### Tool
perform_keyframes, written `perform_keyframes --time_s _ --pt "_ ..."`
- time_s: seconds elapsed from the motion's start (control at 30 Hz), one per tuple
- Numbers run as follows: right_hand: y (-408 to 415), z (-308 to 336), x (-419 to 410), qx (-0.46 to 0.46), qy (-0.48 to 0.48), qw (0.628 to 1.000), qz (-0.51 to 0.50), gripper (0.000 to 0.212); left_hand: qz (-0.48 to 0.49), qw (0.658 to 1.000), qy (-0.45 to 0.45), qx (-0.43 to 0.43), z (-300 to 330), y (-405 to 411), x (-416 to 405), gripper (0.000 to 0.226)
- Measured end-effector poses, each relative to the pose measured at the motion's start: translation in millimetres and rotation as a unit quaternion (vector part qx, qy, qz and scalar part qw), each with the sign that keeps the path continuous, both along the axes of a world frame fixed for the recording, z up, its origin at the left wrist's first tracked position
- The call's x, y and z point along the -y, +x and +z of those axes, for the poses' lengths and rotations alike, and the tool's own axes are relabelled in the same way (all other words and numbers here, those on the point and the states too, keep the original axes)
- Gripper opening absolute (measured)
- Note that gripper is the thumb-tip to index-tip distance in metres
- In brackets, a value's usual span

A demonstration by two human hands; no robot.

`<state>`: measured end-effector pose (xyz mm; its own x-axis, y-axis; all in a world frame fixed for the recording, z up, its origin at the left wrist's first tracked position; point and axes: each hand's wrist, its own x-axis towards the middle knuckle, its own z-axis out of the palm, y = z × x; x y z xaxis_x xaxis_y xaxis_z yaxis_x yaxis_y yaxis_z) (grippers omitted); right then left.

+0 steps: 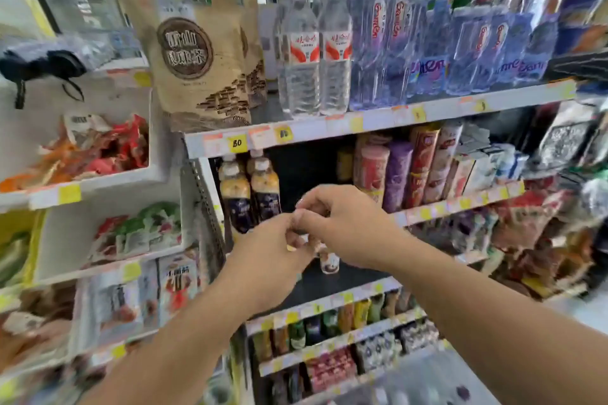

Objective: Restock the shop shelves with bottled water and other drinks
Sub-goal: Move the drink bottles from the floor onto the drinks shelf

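My left hand (273, 250) and my right hand (342, 223) meet fingertip to fingertip in front of the second shelf. Both have curled fingers, and I see nothing plainly held between them. Just left of them, two brown-and-cream drink bottles (250, 191) stand at the left end of the second shelf, with a dark gap beside them. A small bottle (329, 265) stands on the third shelf right below my hands. Two clear water bottles (317, 52) with red-and-white labels stand on the top shelf, next to blue plastic-wrapped bottles (427, 43).
Tan tea bags (197, 52) fill the top shelf's left end. Tall snack tubes (398, 171) stand right of the gap. Small cans and bottles (329, 322) line the lower shelves. White bins of snack packets (98, 154) hang at left. Packaged goods (543, 223) crowd the right side.
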<state>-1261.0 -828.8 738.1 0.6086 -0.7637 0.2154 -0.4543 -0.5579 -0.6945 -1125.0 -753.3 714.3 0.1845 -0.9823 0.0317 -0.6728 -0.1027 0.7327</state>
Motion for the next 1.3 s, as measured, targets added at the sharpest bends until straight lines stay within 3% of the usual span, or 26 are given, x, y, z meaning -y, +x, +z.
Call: perform_keyframes --time_s 0.27,0.53,0.8,0.9,1.2,1.3 --pt "-25 -122 -15 -0.066 0.14 0.987 0.03 0.013 0.04 0.987 0.157 -0.016 -109 -25 -34 0.031" --pt "-70 -286 -3 -0.139 0.242 0.96 -0.031 0.016 0.084 0.955 0.265 -0.099 -264 -41 -26 0.013" --pt "-49 -480 17 -0.144 0.288 0.945 -0.062 0.02 0.139 0.934 0.321 -0.074 -462 -10 -11 0.031" --pt "-29 -554 23 -0.127 0.316 0.938 -0.059 0.021 0.134 0.932 0.336 -0.012 -550 9 -7 0.038" --pt "4 -749 34 -0.079 0.347 0.933 -0.05 0.023 0.161 0.897 0.41 0.042 -815 50 0 0.021" --pt "8 -798 34 -0.072 0.357 0.93 -0.045 0.022 0.179 0.886 0.425 0.041 -886 55 3 0.061"
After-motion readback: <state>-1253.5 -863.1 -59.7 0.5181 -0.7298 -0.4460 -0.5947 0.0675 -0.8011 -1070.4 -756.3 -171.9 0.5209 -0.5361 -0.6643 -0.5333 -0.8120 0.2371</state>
